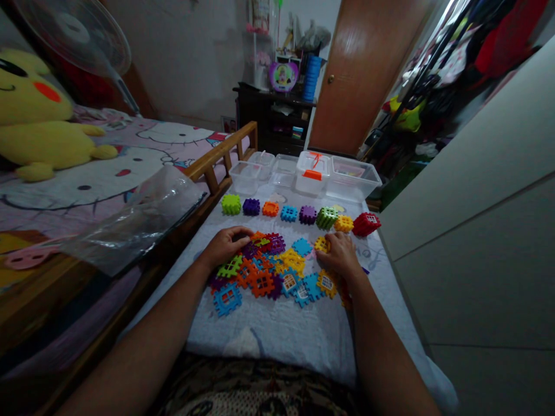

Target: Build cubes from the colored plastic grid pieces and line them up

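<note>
A loose pile of flat plastic interlocking building squares [262,283] in blue, orange, yellow, purple and green lies on the cloth-covered table. At the pile's left edge rests my left hand [225,245], its thumb and fingers apart beside orange and purple pieces. My right hand [342,252] is closed on a yellow building square [321,244] at the pile's right side. Behind the pile, stacks sorted by colour form a row, from a lime green stack [231,204] on the left to a red stack [366,223] on the right. My right palm and forearm hide some pieces.
Clear plastic boxes [349,176] stand along the table's far end, one with an orange latch [312,174]. A wooden bed rail [221,153] borders the left side, with a plastic bag [143,214] nearby. A white cabinet [477,231] flanks the right.
</note>
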Available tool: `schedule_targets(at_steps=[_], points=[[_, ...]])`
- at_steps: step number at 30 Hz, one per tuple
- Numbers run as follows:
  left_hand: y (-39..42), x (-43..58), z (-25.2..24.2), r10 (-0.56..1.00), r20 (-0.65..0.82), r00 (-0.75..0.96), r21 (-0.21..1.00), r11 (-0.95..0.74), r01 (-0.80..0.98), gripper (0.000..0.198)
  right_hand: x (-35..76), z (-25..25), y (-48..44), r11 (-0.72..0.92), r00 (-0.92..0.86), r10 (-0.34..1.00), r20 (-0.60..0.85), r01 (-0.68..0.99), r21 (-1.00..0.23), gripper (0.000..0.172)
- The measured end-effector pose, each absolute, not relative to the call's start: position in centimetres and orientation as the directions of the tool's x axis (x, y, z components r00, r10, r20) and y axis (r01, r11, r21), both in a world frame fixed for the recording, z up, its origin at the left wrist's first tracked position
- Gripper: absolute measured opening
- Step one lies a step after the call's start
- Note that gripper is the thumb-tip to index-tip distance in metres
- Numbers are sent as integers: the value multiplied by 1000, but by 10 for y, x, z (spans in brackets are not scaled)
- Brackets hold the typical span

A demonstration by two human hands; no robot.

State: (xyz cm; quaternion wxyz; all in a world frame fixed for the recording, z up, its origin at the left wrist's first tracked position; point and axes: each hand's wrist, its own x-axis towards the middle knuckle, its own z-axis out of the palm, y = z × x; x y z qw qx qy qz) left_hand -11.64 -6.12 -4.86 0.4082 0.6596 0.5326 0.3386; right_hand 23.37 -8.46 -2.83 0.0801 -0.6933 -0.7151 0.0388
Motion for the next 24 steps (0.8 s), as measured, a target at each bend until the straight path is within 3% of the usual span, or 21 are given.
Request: schedule_targets(at_steps=[19,24], points=[[-61,-116,-48,977,15,214,878,-115,464,42,227,-25,-81,-10,17,999,47,991,-135,41],[-61,-116,-46,978,15,210,884,-111,455,43,234,-14,-85,34,-18,994,112,989,-146,41]])
